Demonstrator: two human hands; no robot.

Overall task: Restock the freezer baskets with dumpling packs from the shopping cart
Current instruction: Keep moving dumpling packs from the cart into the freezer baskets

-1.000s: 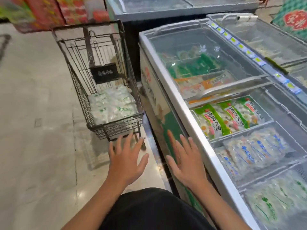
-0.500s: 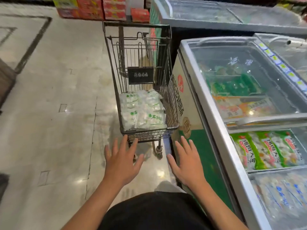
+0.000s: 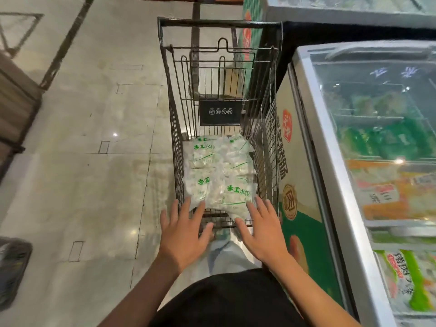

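A wire shopping cart (image 3: 169, 95) stands on the tiled floor straight ahead. Several clear dumpling packs (image 3: 219, 171) with green lettering lie in its bottom. My left hand (image 3: 182, 234) and my right hand (image 3: 263, 232) hover over the cart's near rim with fingers spread and straight, holding nothing. The fingertips reach the nearest pack; I cannot tell if they touch it. The chest freezer (image 3: 335, 185) runs along the right, with green-striped dumpling packs (image 3: 410, 279) in its near basket.
A sliding glass lid (image 3: 377, 95) covers the far half of the freezer. Another freezer (image 3: 342, 10) stands behind it. A dark basket (image 3: 11, 267) sits on the floor at the left edge, and a wooden stand (image 3: 16, 109) is further back on the left.
My view has turned left from the freezer toward the cart. Both open hands have moved forward from beside the freezer front to over the cart's near rim and the nearest pack.
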